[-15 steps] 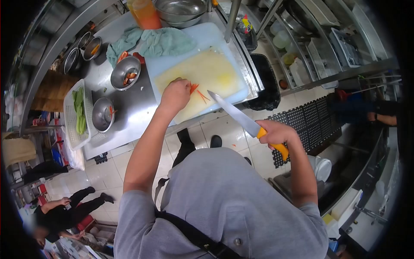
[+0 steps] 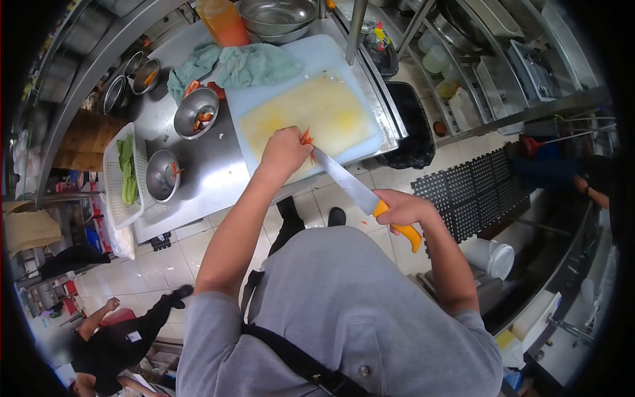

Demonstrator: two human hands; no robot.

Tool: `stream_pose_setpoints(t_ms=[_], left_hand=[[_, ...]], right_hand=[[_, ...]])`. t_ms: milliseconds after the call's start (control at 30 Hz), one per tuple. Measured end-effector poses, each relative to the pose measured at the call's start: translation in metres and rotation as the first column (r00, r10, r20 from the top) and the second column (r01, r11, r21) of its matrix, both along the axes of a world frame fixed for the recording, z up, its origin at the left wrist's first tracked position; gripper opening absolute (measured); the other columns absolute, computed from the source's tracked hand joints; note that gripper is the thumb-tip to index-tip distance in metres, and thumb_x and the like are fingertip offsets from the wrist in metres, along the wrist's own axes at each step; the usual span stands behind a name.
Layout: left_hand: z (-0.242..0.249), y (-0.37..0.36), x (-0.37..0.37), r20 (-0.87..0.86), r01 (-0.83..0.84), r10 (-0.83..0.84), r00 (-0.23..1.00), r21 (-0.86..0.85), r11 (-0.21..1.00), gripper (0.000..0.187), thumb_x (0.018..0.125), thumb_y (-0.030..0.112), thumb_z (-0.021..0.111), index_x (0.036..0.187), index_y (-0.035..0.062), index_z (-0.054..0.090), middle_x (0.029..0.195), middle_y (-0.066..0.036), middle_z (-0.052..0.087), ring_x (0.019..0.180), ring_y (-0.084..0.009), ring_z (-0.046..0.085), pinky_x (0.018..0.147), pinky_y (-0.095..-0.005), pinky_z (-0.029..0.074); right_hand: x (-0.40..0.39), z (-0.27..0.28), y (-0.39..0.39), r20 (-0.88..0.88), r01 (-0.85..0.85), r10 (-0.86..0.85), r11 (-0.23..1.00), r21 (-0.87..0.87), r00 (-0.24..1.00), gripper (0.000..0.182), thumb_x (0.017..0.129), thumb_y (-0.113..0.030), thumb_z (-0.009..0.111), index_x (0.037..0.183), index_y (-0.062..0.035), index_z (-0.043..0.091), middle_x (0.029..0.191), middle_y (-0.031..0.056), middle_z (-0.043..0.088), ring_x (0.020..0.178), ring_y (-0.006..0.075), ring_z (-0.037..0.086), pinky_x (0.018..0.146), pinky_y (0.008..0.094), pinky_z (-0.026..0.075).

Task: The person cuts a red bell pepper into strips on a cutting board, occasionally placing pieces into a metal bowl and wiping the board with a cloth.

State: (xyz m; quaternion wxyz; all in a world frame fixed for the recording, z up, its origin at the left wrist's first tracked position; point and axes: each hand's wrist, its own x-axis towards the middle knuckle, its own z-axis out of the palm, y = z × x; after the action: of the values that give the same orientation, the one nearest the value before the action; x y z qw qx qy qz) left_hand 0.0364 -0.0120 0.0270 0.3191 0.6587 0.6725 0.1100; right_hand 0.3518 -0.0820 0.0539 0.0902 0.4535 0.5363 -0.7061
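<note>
My right hand is wrapped round the yellow handle of a chef's knife. The blade slants up and left, its tip beside the fingers of my left hand. Those fingers are closed and press thin orange-red strips, which look like red pepper, onto a yellowed cutting board. My left hand partly hides the strips. Under that board lies a larger pale blue board.
Left of the boards stand a steel bowl with red pieces, a smaller bowl, and a white basket with green stalks. A green cloth lies behind. Another person is at lower left.
The knife and my right hand have moved left, bringing the blade tip to the strips. My left hand has shifted slightly right and down. The person at lower left has moved.
</note>
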Motion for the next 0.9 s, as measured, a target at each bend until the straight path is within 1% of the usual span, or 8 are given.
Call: stream_pose_setpoints(t_ms=[400,467,567,600,633,733,767,900], left_hand=[[0.003,-0.020,-0.073,0.067,-0.315,0.308,0.949,0.152,0.937,0.018,0.088,0.016,0.074,0.097,0.0007,0.077,0.090,-0.025,0.076,0.090,-0.0445,0.074,0.084,-0.0502,0.059],[0.006,-0.037,-0.124,0.014,-0.268,0.281,0.960,0.349,0.898,0.032,0.091,0.026,0.077,0.110,0.0010,0.080,0.096,-0.023,0.078,0.090,-0.0421,0.076,0.083,-0.0465,0.059],[0.030,-0.066,-0.199,0.072,-0.532,0.530,0.845,0.216,0.818,0.025,0.086,0.021,0.077,0.100,0.0017,0.081,0.090,-0.023,0.078,0.087,-0.0385,0.078,0.082,-0.0467,0.061],[0.011,-0.072,-0.245,-0.093,-0.314,0.356,0.930,0.305,0.899,0.027,0.085,0.021,0.077,0.101,-0.0002,0.081,0.089,-0.021,0.079,0.081,-0.0339,0.079,0.081,-0.0435,0.062],[0.049,-0.080,-0.247,-0.013,-0.516,0.529,0.849,0.202,0.833,0.026,0.086,0.018,0.078,0.100,-0.0030,0.081,0.084,-0.020,0.079,0.072,-0.0307,0.078,0.074,-0.0419,0.062],[0.009,-0.081,-0.325,0.182,-0.616,0.616,0.767,-0.064,0.785,0.031,0.097,0.031,0.076,0.109,0.0021,0.076,0.082,-0.007,0.077,0.076,-0.0198,0.078,0.067,-0.0386,0.062],[-0.008,-0.079,-0.338,0.256,-0.642,0.622,0.740,-0.007,0.767,0.022,0.084,0.014,0.082,0.096,-0.0049,0.081,0.079,-0.018,0.076,0.064,-0.0252,0.075,0.063,-0.0400,0.061],[-0.027,-0.076,-0.350,0.048,-0.598,0.596,0.802,0.040,0.801,0.024,0.088,0.016,0.077,0.099,-0.0047,0.081,0.084,-0.022,0.078,0.072,-0.0314,0.077,0.071,-0.0425,0.062]], right_hand=[[-0.078,0.014,0.033,-0.130,-0.118,0.113,0.992,-0.037,0.985,0.056,0.085,0.002,0.061,0.140,0.0008,0.051,0.099,0.0123,0.062,0.056,0.0198,0.066,0.053,0.0351,0.056],[-0.115,0.019,0.047,-0.190,-0.194,0.187,0.981,-0.015,0.964,0.056,0.086,0.002,0.060,0.141,0.0000,0.051,0.096,0.0122,0.062,0.056,0.0199,0.065,0.053,0.0347,0.055],[-0.196,0.051,0.061,-0.202,-0.347,0.350,0.936,0.051,0.915,0.048,0.088,-0.001,0.059,0.135,-0.0013,0.053,0.092,0.0114,0.062,0.056,0.0198,0.065,0.054,0.0363,0.056],[-0.222,0.048,0.064,-0.185,-0.377,0.382,0.924,0.065,0.905,0.044,0.089,-0.003,0.060,0.132,-0.0015,0.053,0.094,0.0118,0.062,0.057,0.0200,0.065,0.054,0.0368,0.056],[-0.246,0.044,0.066,-0.168,-0.404,0.412,0.911,0.081,0.896,0.040,0.089,-0.006,0.061,0.128,-0.0016,0.053,0.095,0.0122,0.062,0.057,0.0202,0.065,0.054,0.0374,0.056],[-0.299,0.047,0.071,-0.179,-0.460,0.464,0.886,0.068,0.868,0.036,0.090,-0.010,0.064,0.123,-0.0020,0.052,0.099,0.0130,0.062,0.059,0.0209,0.065,0.054,0.0375,0.055],[-0.307,0.052,0.072,-0.132,-0.465,0.473,0.881,0.089,0.871,0.040,0.092,-0.013,0.068,0.124,0.0033,0.050,0.099,0.0157,0.064,0.059,0.0233,0.067,0.053,0.0404,0.056],[-0.303,0.056,0.077,-0.030,-0.496,0.502,0.861,0.115,0.864,0.040,0.092,-0.014,0.068,0.124,0.0034,0.050,0.098,0.0151,0.063,0.059,0.0230,0.066,0.054,0.0401,0.056]])
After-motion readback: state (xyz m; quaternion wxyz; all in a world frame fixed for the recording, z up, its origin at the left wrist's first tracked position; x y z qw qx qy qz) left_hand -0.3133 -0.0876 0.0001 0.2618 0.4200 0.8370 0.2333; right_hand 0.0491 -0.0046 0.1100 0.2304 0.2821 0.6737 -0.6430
